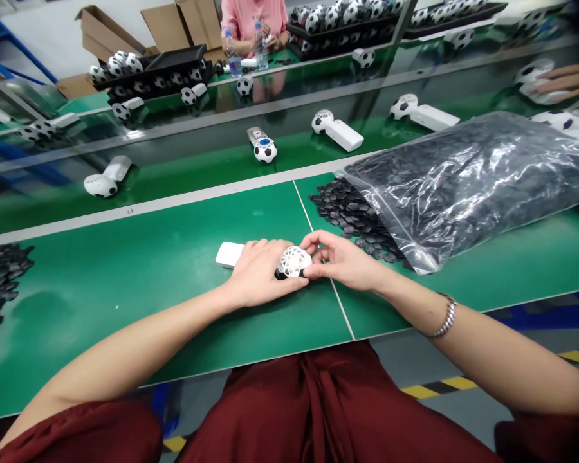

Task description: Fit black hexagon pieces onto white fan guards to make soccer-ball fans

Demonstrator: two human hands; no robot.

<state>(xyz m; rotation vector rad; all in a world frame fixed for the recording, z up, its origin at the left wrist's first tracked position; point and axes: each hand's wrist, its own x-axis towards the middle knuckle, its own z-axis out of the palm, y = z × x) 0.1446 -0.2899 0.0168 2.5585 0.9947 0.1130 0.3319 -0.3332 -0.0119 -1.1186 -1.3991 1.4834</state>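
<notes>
On the green bench, my left hand [260,273] is wrapped over a white device with a soccer-ball head [295,262] and a flat white handle [229,254]. The handle sticks out to the left beneath the palm. An openwork white pattern shows on the ball, with black at its lower edge. My right hand [342,260] pinches at the right side of the ball with thumb and fingers. Whether a small piece is between those fingertips is hidden. Nearby lie many small black pieces [352,209], spilling beside a large clear bag [473,180] filled with more of them.
Another pile of black pieces [0,283] lies at the far left. Beyond the bench edge, a green conveyor [183,167] carries several soccer-ball devices [340,132]. A co-worker in pink [255,22] sits opposite, near black trays [157,71]. Another person's hand [569,82] reaches in at right.
</notes>
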